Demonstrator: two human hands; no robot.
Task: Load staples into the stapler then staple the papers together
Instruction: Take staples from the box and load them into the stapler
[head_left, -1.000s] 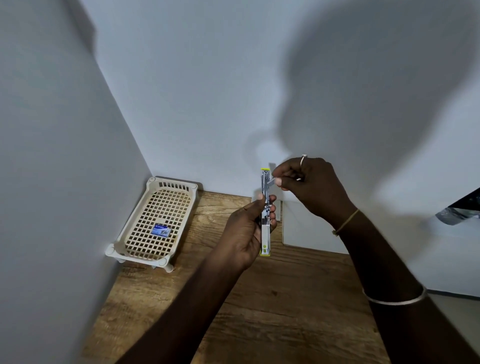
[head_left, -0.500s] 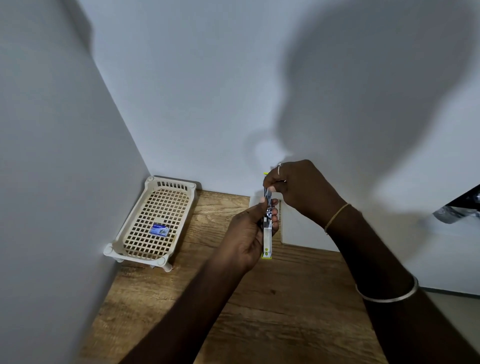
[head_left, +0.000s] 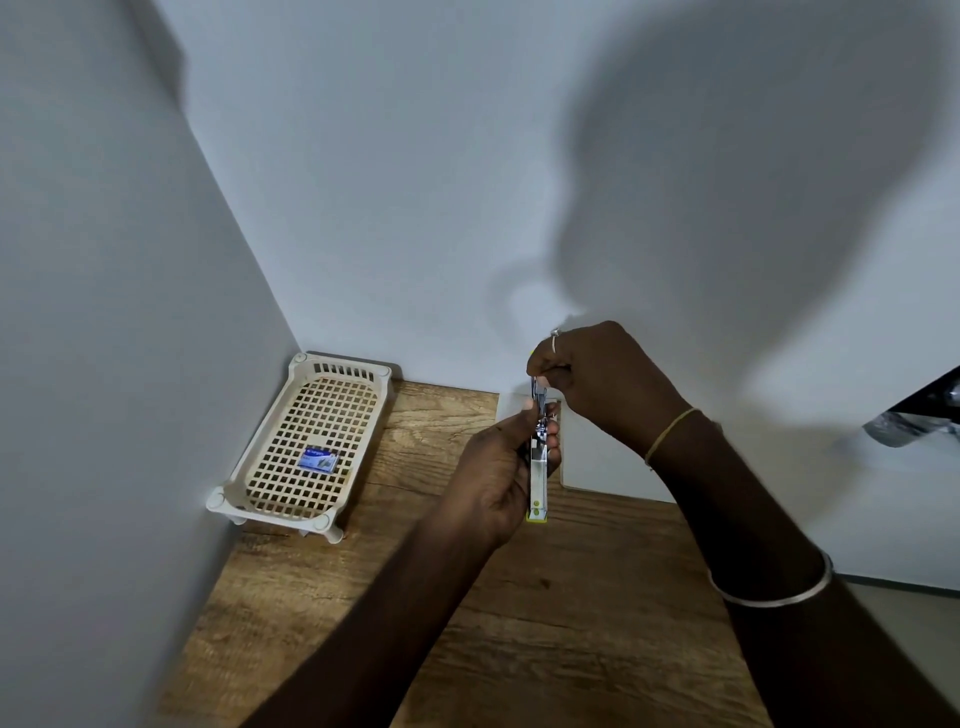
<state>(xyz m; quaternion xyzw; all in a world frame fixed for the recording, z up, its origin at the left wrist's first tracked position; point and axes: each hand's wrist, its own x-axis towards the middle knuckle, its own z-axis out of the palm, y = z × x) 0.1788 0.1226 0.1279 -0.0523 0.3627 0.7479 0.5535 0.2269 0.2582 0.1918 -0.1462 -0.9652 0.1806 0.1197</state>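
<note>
Left hand (head_left: 498, 467) grips the stapler (head_left: 537, 478) round its middle, thumb on the left side and fingers curled on the right. It is held clear above the table (head_left: 519, 623), its yellow-green near end pointing toward us.

- Right hand (head_left: 597, 379) is clenched in a pinch on the stapler's far end. We cannot tell whether a strip of staples sits between the fingertips.
- Change over the last 1 s: the right hand was pinching just beside the yellow far tip. It has since closed down over that tip, which now barely shows.
- The stapler has also dropped a little lower.
- Our reading: staples are being seated or the top pressed shut, so loading looks close to finished.
- Papers (head_left: 602, 467) lie flat on the table at the far right, under the right wrist. No stapling yet.
- Staple box (head_left: 319, 460) sits in the cream basket (head_left: 270, 512) at far left, well apart from both hands.
</note>
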